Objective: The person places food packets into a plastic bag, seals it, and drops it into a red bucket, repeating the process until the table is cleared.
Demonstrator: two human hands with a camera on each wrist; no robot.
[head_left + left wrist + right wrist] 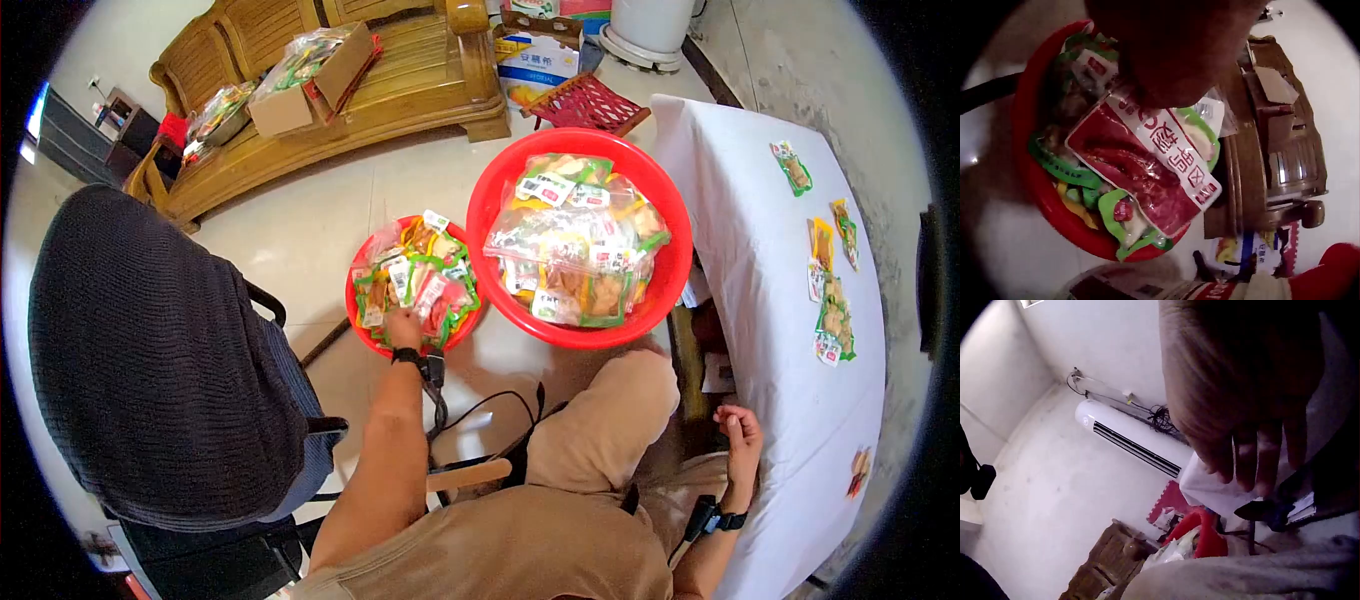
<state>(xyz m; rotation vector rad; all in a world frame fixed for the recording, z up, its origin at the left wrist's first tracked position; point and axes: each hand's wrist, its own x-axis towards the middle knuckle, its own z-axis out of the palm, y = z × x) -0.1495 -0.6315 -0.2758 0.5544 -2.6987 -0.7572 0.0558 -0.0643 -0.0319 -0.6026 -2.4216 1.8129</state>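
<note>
My left hand (404,328) is over the small red basin (352,300), pinching a red-and-white snack packet (437,300) by one end. In the left wrist view the packet (1147,165) slants out from under the dark hand (1179,56), its printed face showing; the fingertips are hidden. Several green- and yellow-edged packets fill the basin beneath it. My right hand (738,440) hangs beside the white-covered table (740,250), its fingers loosely bent and holding nothing. In the right wrist view those fingers (1245,456) point downward.
A larger red basin (680,240) heaped with bagged snacks stands ahead, right of the small one. On the table lie several packets (836,318). A dark-covered chair (170,370) is at my left, a wooden bench (425,75) with a cardboard box (283,112) behind.
</note>
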